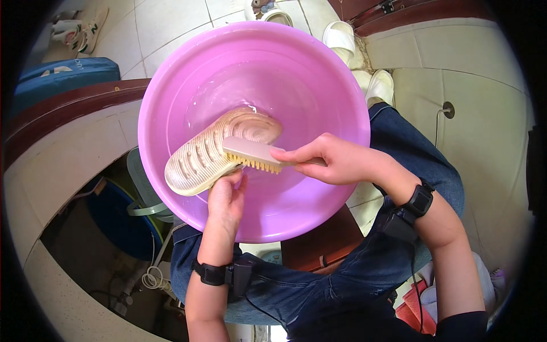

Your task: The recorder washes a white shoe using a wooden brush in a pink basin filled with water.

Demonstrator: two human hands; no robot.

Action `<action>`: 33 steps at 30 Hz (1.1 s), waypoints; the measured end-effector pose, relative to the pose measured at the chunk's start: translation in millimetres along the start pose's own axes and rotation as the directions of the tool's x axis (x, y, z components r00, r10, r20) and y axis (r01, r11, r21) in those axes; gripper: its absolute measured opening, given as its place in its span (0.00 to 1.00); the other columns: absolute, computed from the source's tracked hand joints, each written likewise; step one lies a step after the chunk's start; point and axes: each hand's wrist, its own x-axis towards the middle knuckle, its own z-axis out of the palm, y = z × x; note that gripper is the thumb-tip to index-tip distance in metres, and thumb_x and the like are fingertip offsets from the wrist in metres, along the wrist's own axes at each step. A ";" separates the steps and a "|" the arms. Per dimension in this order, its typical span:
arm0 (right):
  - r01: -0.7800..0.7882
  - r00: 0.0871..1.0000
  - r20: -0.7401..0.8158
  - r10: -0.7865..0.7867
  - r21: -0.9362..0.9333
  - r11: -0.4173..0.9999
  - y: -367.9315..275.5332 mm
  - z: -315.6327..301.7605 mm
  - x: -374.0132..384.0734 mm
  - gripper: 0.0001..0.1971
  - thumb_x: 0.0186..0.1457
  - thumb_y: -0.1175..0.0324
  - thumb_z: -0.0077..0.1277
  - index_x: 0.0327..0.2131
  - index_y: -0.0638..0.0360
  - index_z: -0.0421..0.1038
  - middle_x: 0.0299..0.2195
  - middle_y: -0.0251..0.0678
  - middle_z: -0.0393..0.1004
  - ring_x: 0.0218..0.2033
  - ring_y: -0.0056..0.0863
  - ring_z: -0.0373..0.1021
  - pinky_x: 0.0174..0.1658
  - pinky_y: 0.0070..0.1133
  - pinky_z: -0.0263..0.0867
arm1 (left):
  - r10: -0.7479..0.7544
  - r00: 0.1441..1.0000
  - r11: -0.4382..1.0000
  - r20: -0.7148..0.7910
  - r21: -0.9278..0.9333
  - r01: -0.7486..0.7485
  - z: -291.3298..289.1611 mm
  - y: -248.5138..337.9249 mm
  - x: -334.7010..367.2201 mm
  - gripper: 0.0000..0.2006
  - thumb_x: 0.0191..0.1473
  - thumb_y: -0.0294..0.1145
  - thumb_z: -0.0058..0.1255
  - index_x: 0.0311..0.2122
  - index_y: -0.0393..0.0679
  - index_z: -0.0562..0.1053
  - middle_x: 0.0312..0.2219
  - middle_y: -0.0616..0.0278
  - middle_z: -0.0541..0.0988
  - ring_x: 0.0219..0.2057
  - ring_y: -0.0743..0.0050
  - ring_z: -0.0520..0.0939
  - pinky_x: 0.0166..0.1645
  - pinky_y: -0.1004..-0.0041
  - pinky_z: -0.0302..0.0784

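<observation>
A pale, off-white slipper [196, 154] is tilted inside a large pink basin [162, 85], its ribbed sole turned up. The toe end farther from me dips toward the water [228, 94] in the basin. My left hand [226, 196] grips the slipper's near side from below, fingers partly hidden behind it. In my right hand [336, 159] is the handle of a scrubbing brush [250, 149] with a light grey back and yellow bristles. The brush head lies over the sole's near edge, bristles facing down; some of them appear to touch it.
Several white slippers [339, 37] are on the tiled floor beyond the basin. To the left stand a grey-green plastic chair-like item [139, 176] and a blue tub [117, 222] in a dark recess. A blue case [68, 77] lies at far left. A door stop [448, 110] juts out at right.
</observation>
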 end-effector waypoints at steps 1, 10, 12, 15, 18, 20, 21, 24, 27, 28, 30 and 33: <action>0.001 1.000 0.000 -0.001 -0.001 1.000 0.8 -0.5 -0.1 0.23 0.49 0.76 0.43 0.51 0.48 0.64 0.25 0.51 0.70 0.23 0.36 0.69 0.32 0.24 0.63 | 0.018 1.000 1.000 -0.004 0.008 -0.018 -2.4 0.4 2.2 0.21 0.42 0.12 0.46 0.43 0.46 0.69 0.39 0.66 0.73 0.41 0.73 0.72 0.47 0.68 0.64; -0.103 0.994 -0.068 0.090 -0.210 0.972 -4.1 3.0 7.3 0.23 0.49 0.75 0.42 0.51 0.47 0.64 0.25 0.46 0.72 0.23 0.34 0.70 0.31 0.23 0.64 | 0.078 0.997 0.995 0.005 0.066 -0.078 9.8 0.6 -8.0 0.23 0.38 0.12 0.45 0.43 0.46 0.68 0.39 0.67 0.72 0.41 0.74 0.72 0.47 0.70 0.63; -0.113 0.985 -0.140 0.100 -0.094 0.989 -0.2 4.0 8.5 0.22 0.50 0.75 0.43 0.51 0.46 0.64 0.24 0.46 0.72 0.21 0.27 0.68 0.29 0.22 0.63 | 0.108 0.994 0.990 0.005 0.088 -0.108 20.8 1.0 -13.7 0.24 0.38 0.12 0.44 0.44 0.46 0.67 0.40 0.67 0.72 0.42 0.75 0.71 0.47 0.69 0.62; -0.062 0.965 -0.258 0.057 -0.013 0.998 18.1 19.1 13.4 0.21 0.51 0.74 0.43 0.51 0.48 0.64 0.19 0.39 0.69 0.20 0.17 0.62 0.28 0.19 0.62 | 0.183 0.981 0.971 0.058 0.147 -0.190 38.8 0.1 -26.5 0.24 0.36 0.16 0.44 0.43 0.48 0.67 0.37 0.69 0.72 0.39 0.78 0.70 0.44 0.71 0.60; 0.015 0.934 -0.356 -0.015 -0.002 1.000 18.3 22.0 21.1 0.21 0.51 0.73 0.43 0.51 0.49 0.64 0.19 0.33 0.67 0.21 0.14 0.60 0.28 0.17 0.61 | 0.219 0.975 0.957 0.043 0.185 -0.223 47.5 -2.1 -30.4 0.21 0.36 0.17 0.44 0.40 0.48 0.68 0.35 0.69 0.73 0.37 0.78 0.69 0.43 0.71 0.59; 0.019 0.926 -0.375 -0.033 -0.041 0.999 12.5 19.9 21.8 0.21 0.51 0.72 0.44 0.51 0.50 0.64 0.19 0.31 0.67 0.22 0.13 0.59 0.28 0.16 0.60 | 0.240 0.968 0.950 0.079 0.188 -0.251 49.5 -4.7 -34.9 0.20 0.36 0.17 0.45 0.39 0.48 0.69 0.34 0.69 0.73 0.37 0.78 0.69 0.43 0.71 0.58; -0.003 0.928 -0.373 -0.001 -0.011 1.000 8.9 19.4 23.9 0.21 0.52 0.73 0.44 0.52 0.52 0.62 0.25 0.28 0.68 0.26 0.12 0.59 0.32 0.14 0.60 | 0.270 0.957 0.937 0.109 0.198 -0.287 49.4 -3.1 -35.3 0.18 0.37 0.18 0.45 0.38 0.48 0.69 0.33 0.69 0.73 0.37 0.78 0.69 0.43 0.71 0.58; 0.035 0.925 -0.379 -0.023 0.026 0.999 3.3 20.7 22.3 0.21 0.54 0.74 0.44 0.53 0.55 0.60 0.37 0.25 0.70 0.33 0.10 0.61 0.39 0.12 0.60 | 0.314 0.940 0.924 0.131 0.186 -0.335 52.3 -3.2 -41.3 0.17 0.38 0.18 0.47 0.38 0.48 0.69 0.33 0.69 0.73 0.37 0.78 0.69 0.43 0.71 0.58; 0.091 0.917 -0.393 -0.064 0.051 0.994 2.3 25.1 19.0 0.21 0.55 0.73 0.44 0.53 0.56 0.60 0.42 0.27 0.70 0.38 0.11 0.62 0.43 0.13 0.60 | 0.322 0.941 0.918 0.105 0.210 -0.338 51.1 -1.5 -55.8 0.19 0.38 0.18 0.47 0.39 0.49 0.68 0.34 0.69 0.72 0.38 0.78 0.69 0.44 0.71 0.58; 0.116 0.918 -0.386 -0.088 0.052 0.992 0.1 27.7 17.1 0.21 0.55 0.73 0.44 0.53 0.56 0.60 0.43 0.28 0.69 0.40 0.11 0.62 0.44 0.13 0.59 | 0.305 0.945 0.919 0.120 0.224 -0.325 48.9 -0.4 -61.3 0.20 0.38 0.18 0.47 0.40 0.50 0.68 0.35 0.70 0.72 0.39 0.77 0.68 0.44 0.71 0.58; 0.149 0.919 -0.374 -0.121 0.045 0.988 -5.6 32.5 13.4 0.21 0.55 0.73 0.44 0.53 0.56 0.60 0.45 0.29 0.69 0.41 0.12 0.62 0.45 0.14 0.59 | 0.296 0.945 0.919 0.135 0.231 -0.321 45.0 -0.5 -68.9 0.21 0.38 0.18 0.47 0.41 0.51 0.67 0.36 0.70 0.72 0.40 0.77 0.68 0.44 0.70 0.58; 0.126 0.931 -0.350 -0.108 0.028 0.992 -15.6 38.7 8.8 0.21 0.55 0.73 0.45 0.53 0.56 0.60 0.44 0.30 0.70 0.40 0.13 0.63 0.44 0.15 0.60 | 0.213 0.976 0.953 0.048 0.212 -0.218 40.1 -1.8 -73.8 0.21 0.39 0.19 0.48 0.42 0.52 0.67 0.38 0.70 0.71 0.41 0.77 0.67 0.44 0.70 0.58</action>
